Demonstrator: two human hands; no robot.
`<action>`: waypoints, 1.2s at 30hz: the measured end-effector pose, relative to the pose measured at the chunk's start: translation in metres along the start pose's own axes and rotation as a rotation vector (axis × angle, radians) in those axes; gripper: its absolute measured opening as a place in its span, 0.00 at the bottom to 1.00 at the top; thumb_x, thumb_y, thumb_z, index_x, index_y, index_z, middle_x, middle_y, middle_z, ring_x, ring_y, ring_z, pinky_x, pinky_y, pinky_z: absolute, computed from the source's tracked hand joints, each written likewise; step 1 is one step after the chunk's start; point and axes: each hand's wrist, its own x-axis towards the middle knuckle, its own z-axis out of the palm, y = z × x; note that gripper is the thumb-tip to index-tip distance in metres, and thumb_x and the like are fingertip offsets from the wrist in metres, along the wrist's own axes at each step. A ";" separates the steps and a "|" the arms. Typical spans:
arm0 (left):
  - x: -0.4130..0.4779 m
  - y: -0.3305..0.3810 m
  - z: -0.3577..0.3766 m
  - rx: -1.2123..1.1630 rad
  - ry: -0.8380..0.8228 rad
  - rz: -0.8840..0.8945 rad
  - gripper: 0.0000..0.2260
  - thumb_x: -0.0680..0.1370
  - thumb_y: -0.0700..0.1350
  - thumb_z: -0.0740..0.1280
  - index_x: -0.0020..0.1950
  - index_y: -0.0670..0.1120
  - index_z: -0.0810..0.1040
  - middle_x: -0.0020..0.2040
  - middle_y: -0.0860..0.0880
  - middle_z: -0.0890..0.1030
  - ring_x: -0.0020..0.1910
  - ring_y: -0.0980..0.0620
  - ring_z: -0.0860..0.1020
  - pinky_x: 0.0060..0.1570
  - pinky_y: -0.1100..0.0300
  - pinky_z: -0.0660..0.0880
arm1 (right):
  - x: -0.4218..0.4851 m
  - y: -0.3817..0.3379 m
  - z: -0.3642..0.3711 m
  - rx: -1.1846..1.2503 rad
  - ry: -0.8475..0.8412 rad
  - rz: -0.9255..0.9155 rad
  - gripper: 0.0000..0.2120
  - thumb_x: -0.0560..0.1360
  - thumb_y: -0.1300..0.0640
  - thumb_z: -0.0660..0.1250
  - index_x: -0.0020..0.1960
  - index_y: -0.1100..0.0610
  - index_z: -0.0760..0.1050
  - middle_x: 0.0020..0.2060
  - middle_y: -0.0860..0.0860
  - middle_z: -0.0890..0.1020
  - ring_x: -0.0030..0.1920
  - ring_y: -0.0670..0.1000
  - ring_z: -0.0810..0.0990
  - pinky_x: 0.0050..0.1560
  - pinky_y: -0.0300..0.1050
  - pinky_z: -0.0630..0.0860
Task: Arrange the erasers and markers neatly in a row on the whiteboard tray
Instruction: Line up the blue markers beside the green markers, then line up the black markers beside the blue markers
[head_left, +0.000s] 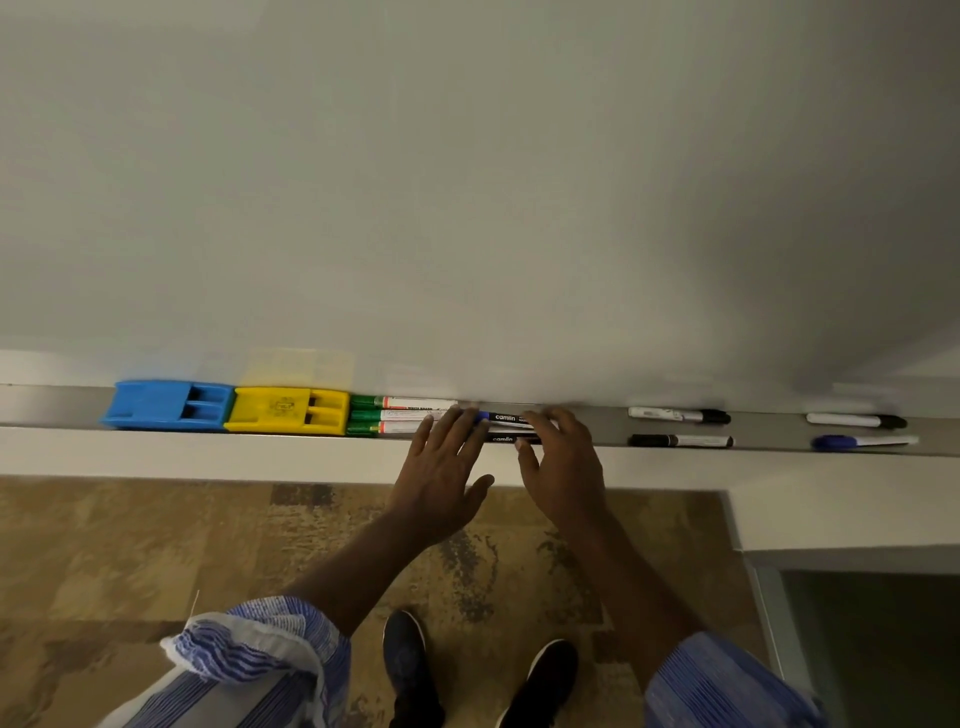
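Note:
On the metal whiteboard tray a blue eraser and a yellow eraser sit side by side at the left. Right of them lie three green-capped markers, stacked front to back. My left hand and my right hand rest with spread fingers on a blue Camlin marker and a black Camlin marker at the tray's middle; neither hand grips them. Further right lie two black markers, then another black marker and a blue-capped marker.
The whiteboard fills the view above the tray. A white ledge runs under the tray. Below is patterned brown floor with my two shoes. A dark doorway or glass panel is at the lower right.

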 end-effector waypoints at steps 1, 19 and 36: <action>0.000 0.001 -0.001 0.001 -0.004 0.000 0.32 0.81 0.59 0.60 0.81 0.46 0.58 0.81 0.45 0.61 0.80 0.43 0.56 0.79 0.44 0.51 | 0.000 0.000 0.000 -0.001 0.008 0.001 0.20 0.79 0.51 0.65 0.69 0.55 0.73 0.66 0.53 0.76 0.66 0.52 0.73 0.63 0.46 0.75; 0.012 0.015 -0.006 0.094 0.002 -0.016 0.31 0.79 0.59 0.65 0.77 0.44 0.66 0.75 0.41 0.68 0.74 0.40 0.66 0.74 0.40 0.63 | -0.001 0.011 -0.005 -0.036 0.013 -0.062 0.20 0.78 0.50 0.65 0.69 0.54 0.73 0.67 0.53 0.75 0.67 0.54 0.73 0.67 0.50 0.71; 0.074 0.144 0.021 -0.056 -0.009 0.254 0.26 0.81 0.53 0.65 0.75 0.43 0.66 0.74 0.39 0.70 0.72 0.39 0.69 0.69 0.43 0.69 | -0.021 0.177 -0.122 -0.147 0.391 0.097 0.10 0.76 0.57 0.68 0.57 0.58 0.78 0.53 0.56 0.83 0.54 0.56 0.81 0.52 0.44 0.76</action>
